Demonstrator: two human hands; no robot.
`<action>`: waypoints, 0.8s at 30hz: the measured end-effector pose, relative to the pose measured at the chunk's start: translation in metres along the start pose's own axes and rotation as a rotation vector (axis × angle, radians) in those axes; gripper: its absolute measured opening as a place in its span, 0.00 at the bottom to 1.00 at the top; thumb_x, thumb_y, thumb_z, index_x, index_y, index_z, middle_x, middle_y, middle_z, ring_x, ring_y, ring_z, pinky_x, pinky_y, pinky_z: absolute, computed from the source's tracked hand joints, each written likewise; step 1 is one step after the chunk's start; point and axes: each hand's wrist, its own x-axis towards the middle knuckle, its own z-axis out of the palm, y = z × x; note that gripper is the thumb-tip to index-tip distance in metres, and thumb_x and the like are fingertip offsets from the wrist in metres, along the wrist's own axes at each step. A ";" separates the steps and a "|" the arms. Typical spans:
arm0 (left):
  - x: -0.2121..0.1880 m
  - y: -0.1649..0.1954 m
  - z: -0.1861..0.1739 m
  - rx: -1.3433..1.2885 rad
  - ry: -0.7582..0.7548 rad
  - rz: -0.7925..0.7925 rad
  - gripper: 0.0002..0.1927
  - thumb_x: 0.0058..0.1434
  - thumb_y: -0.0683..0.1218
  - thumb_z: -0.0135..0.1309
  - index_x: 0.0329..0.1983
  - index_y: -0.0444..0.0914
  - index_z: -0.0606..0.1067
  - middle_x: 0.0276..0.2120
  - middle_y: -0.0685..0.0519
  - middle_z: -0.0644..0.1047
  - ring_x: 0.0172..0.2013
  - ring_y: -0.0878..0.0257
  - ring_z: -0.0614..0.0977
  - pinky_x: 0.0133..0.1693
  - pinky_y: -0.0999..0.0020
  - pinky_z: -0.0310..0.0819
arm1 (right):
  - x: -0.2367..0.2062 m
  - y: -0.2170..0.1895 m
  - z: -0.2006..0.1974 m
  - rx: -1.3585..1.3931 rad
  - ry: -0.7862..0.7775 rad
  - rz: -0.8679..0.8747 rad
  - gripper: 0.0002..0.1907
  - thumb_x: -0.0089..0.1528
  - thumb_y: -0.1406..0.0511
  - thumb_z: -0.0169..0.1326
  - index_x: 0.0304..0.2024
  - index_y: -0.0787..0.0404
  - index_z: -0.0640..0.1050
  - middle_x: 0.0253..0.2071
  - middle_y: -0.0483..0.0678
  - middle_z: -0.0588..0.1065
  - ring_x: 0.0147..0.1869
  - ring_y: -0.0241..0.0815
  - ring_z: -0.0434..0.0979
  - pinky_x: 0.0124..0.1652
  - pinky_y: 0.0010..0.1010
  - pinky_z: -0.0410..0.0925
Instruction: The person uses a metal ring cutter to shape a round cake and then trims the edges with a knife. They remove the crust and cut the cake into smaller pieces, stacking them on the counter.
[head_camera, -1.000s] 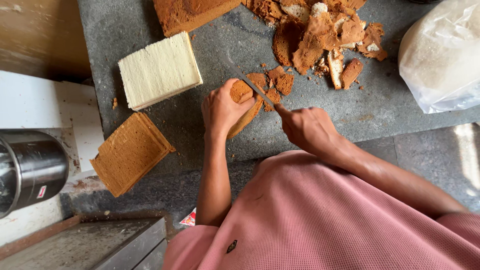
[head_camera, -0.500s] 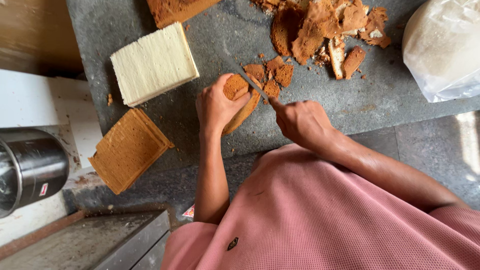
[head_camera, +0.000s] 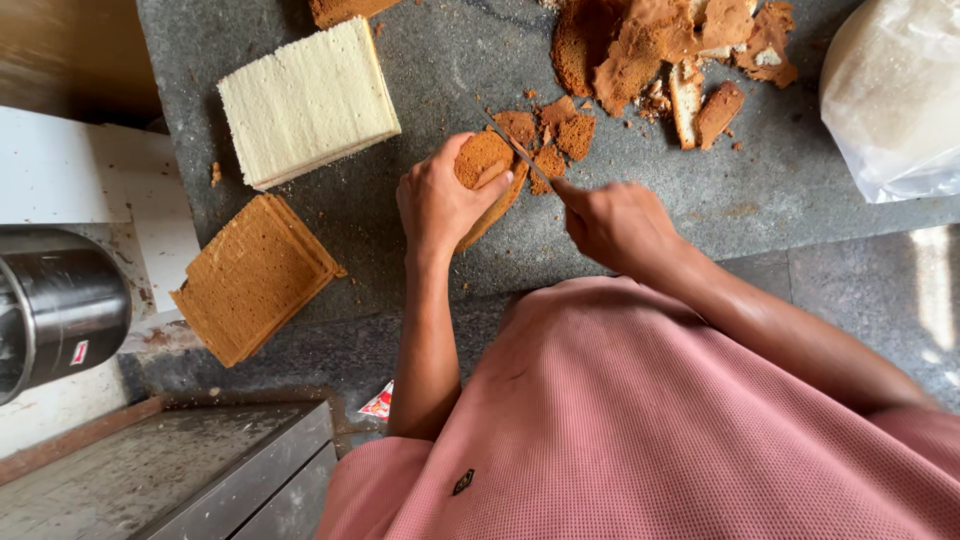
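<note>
My left hand presses down on a brown-crusted piece of bread on the grey stone counter. My right hand grips a knife whose blade runs up and left across the top of that piece. Small cut crust bits lie just beyond the blade. A heap of trimmed brown crusts sits farther back.
A stack of white crustless slices lies at the back left, and a stack of brown slabs at the counter's left edge. A clear plastic bag sits at the right. A steel vessel stands at the far left.
The view has shifted slightly, so everything sits higher in frame. Both hands stay on the bread piece, with the knife still across it.
</note>
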 end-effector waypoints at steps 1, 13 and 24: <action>0.000 0.001 0.000 0.003 0.003 0.001 0.32 0.49 0.62 0.71 0.52 0.42 0.79 0.41 0.47 0.84 0.42 0.49 0.86 0.45 0.52 0.78 | 0.012 0.000 0.006 0.010 -0.003 -0.006 0.20 0.66 0.66 0.49 0.61 0.59 0.77 0.15 0.54 0.71 0.13 0.50 0.71 0.17 0.45 0.65; -0.005 0.000 0.003 -0.023 0.033 -0.033 0.30 0.49 0.61 0.70 0.52 0.43 0.79 0.42 0.48 0.85 0.43 0.50 0.87 0.46 0.54 0.79 | -0.013 0.011 0.016 0.176 0.016 0.028 0.21 0.64 0.65 0.52 0.60 0.58 0.78 0.18 0.57 0.74 0.18 0.53 0.75 0.24 0.47 0.70; 0.002 0.009 0.000 0.070 0.018 -0.034 0.33 0.47 0.61 0.72 0.52 0.42 0.80 0.42 0.45 0.85 0.42 0.47 0.86 0.47 0.52 0.77 | 0.036 0.033 0.040 0.314 -0.106 0.107 0.20 0.65 0.66 0.50 0.60 0.53 0.79 0.29 0.55 0.81 0.25 0.48 0.80 0.31 0.43 0.73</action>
